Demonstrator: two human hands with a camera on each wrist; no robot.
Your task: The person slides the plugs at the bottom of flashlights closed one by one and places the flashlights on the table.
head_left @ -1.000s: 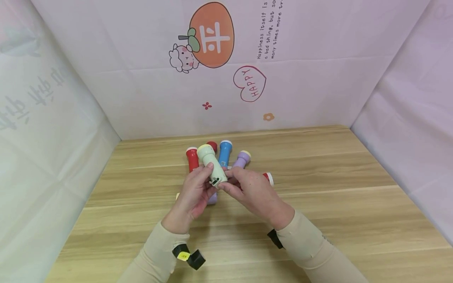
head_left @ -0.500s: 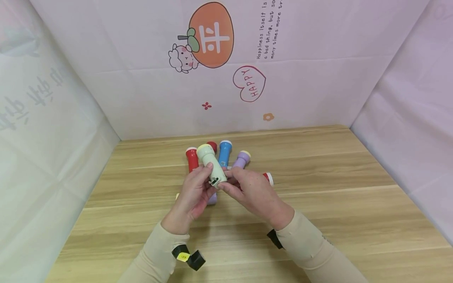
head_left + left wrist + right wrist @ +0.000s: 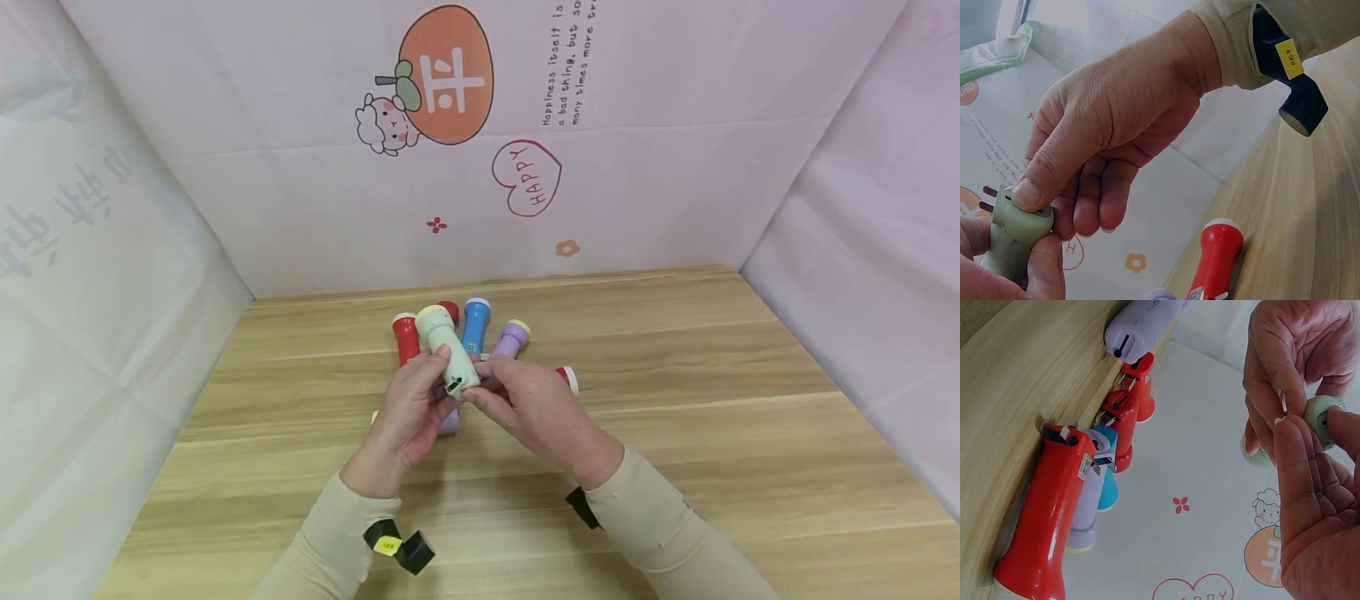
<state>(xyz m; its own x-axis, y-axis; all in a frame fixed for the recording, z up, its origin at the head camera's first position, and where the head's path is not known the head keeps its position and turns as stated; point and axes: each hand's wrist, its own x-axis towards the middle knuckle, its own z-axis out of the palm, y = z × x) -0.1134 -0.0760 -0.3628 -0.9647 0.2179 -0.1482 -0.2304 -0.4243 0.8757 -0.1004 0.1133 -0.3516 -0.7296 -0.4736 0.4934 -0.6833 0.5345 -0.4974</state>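
Left hand [image 3: 408,417] is gripping the pale green torch [image 3: 447,354]; right hand [image 3: 536,408] is pinching its plug end. Slipping risks knocking the torches [image 3: 480,329] at twelve o'clock.

This looked like a small play or craft corner set up for filming, not a real room. A wooden table [image 3: 675,400] was closed in on three sides by pale pink cloth walls [image 3: 675,192]. The back cloth had a cartoon sheep [image 3: 378,123], a big orange fruit [image 3: 446,73] and a heart saying HAPPY [image 3: 527,177]. Bright toy-like flashlights [image 3: 475,325] lay on the table.
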